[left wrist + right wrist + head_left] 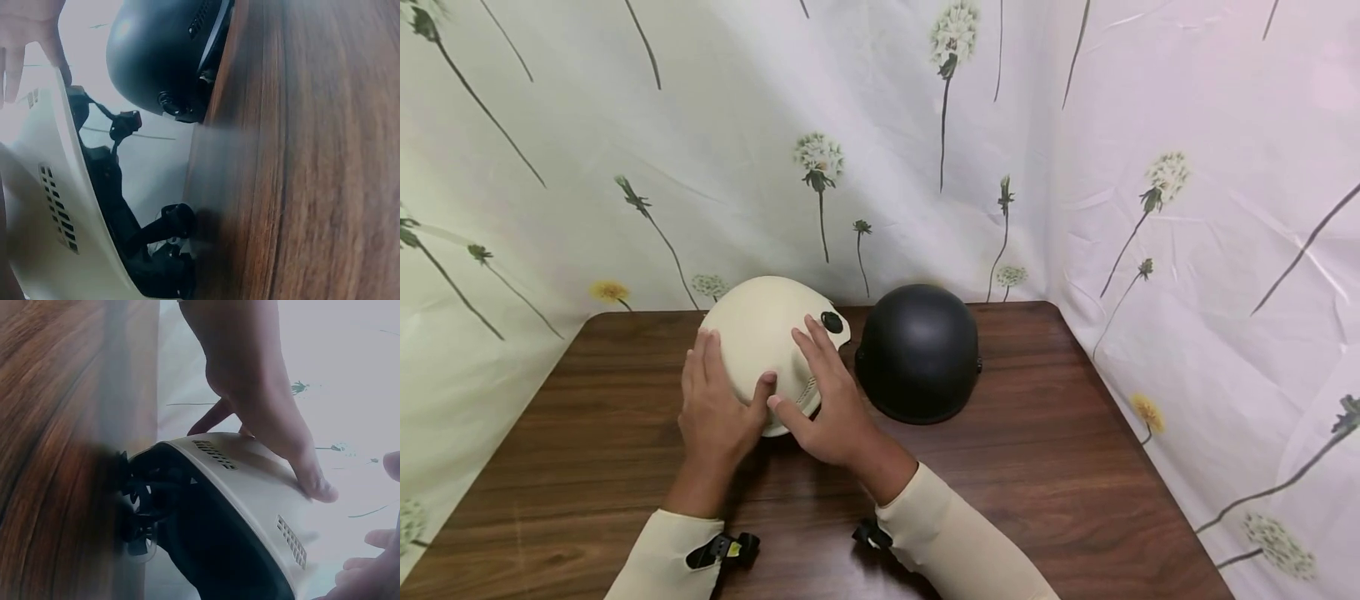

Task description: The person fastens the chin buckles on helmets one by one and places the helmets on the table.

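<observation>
A cream helmet with rows of vent slots leans at the back left of the table, its rim tilted up from the tabletop on one side. My left hand rests on its left side, fingers extended. On its right side lies my right hand, fingers spread and fairly straight; the two thumbs come close together on the near face. Black straps and a buckle hang below the rim in the left wrist view; whether they touch the wood, I cannot tell. Dark lining shows inside the shell.
To the right of the cream helmet stands a black helmet, dome up, with a small gap between them. Both are on a dark brown wooden table. Behind hangs a white curtain printed with dandelions.
</observation>
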